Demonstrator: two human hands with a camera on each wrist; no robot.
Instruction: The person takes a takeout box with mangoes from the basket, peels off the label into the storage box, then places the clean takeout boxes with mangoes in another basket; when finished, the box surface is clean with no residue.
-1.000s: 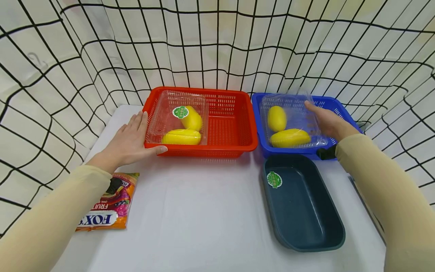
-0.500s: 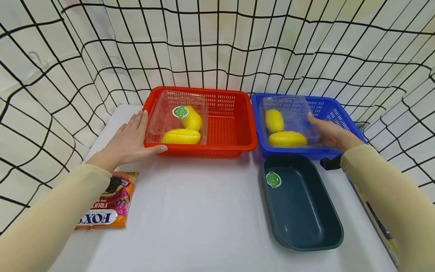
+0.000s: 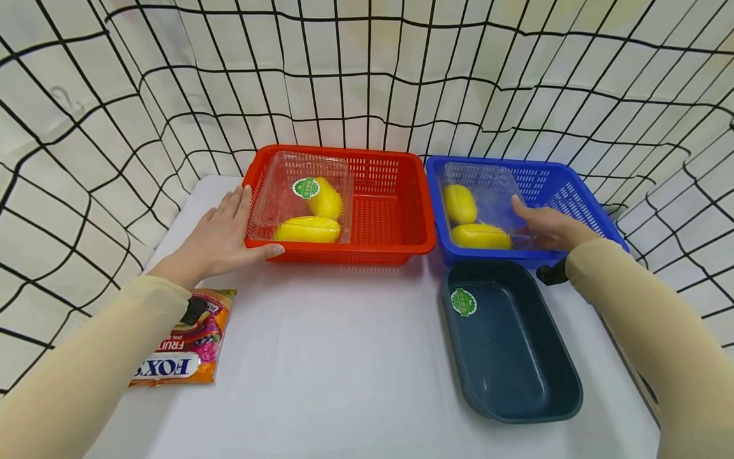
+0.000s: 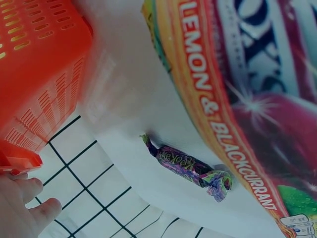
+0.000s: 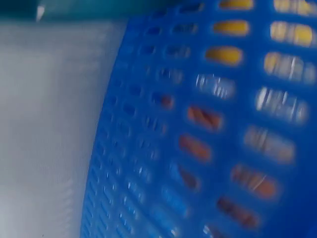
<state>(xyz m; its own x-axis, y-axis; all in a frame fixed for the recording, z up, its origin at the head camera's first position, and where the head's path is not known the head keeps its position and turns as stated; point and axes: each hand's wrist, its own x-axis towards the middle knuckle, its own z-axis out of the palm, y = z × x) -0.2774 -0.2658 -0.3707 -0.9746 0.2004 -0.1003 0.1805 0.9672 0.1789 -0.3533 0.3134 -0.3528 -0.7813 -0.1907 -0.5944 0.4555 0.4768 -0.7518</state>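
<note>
My left hand [image 3: 215, 239] lies flat along the left side of the red basket [image 3: 381, 220], fingers straight and thumb across its front rim. Inside that basket, a clear lidded box [image 3: 281, 178] with a green label holds two yellow oblong fruits [image 3: 309, 229]. At the right, my right hand [image 3: 550, 223] reaches into the blue basket [image 3: 573, 185] and holds the right edge of a second clear box [image 3: 487, 188], thumb on top; its other fingers are mostly hidden. Two yellow fruits [image 3: 482, 236] show through this box, which sits low and left in the basket.
A dark teal tray [image 3: 510, 344] with a green label stands in front of the blue basket. An orange FOX'S sweets bag [image 3: 189, 344] lies under my left forearm, near a purple wrapped sweet [image 4: 185, 166]. Black netting [image 3: 367, 76] surrounds the back and sides.
My right hand has lowered the clear box from a tilted, raised position into the blue basket and moved it slightly left. My left hand has stayed at the red basket.
</note>
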